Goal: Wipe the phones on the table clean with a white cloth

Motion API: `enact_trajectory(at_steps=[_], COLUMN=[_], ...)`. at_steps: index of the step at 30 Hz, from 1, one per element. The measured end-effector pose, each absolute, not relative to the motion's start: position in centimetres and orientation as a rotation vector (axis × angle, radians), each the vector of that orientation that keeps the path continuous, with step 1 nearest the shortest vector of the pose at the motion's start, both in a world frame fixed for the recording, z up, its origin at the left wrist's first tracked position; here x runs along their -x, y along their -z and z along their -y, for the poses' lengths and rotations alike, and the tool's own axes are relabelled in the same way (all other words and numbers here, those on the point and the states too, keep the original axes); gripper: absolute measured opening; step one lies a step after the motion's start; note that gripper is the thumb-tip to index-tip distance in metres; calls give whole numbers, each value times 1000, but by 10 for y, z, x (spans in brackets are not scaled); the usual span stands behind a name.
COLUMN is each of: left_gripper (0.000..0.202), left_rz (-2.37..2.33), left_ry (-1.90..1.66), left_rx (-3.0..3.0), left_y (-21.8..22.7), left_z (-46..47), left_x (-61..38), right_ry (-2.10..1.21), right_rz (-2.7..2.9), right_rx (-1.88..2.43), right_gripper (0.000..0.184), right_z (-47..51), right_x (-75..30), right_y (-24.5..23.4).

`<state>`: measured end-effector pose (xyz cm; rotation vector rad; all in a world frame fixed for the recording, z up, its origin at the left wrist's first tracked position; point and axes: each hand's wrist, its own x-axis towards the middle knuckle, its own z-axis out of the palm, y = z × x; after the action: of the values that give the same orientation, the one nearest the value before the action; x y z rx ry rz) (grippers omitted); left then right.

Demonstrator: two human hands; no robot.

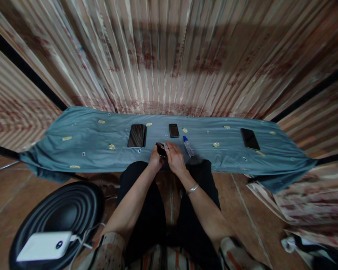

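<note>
My left hand (155,160) grips a small dark phone (161,149) at the near edge of a table covered in teal cloth (84,144). My right hand (175,157), with a metal bangle on its wrist, presses a small pale wipe or cloth (165,145) against the phone's top. Both hands are closed around these things. A small clear bottle with a blue cap (188,146) lies just right of my right hand.
Three more dark devices lie on the cloth: a larger one (136,135) at left of centre, a small one (174,130) behind my hands, one (250,138) far right. A black round stool with a white power bank (45,245) stands at lower left. Curtains hang behind.
</note>
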<state>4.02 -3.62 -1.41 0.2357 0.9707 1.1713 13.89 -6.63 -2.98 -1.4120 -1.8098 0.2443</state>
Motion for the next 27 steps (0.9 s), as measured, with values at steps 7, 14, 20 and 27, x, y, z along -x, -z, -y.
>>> enact_trajectory(at_steps=[7, 14, 20, 27], left_gripper=[40, 44, 49, 57], left_rz=[-1077, -1005, -950, -823], left_ry=[-1056, -898, -839, -784], left_rx=[-393, -663, -730, -750], left_y=[1, 2, 1, 1], left_z=[47, 56, 59, 66], left_x=[-38, -35, -33, -31], right_ry=[-306, -339, -395, -411], right_rz=[1617, 1317, 1177, 1091], right_rx=[1392, 1432, 1483, 1541], right_gripper=[48, 44, 36, 29], right_z=[56, 40, 23, 7], right_x=[-154, -175, -186, -186], right_y=[26, 26, 31, 38])
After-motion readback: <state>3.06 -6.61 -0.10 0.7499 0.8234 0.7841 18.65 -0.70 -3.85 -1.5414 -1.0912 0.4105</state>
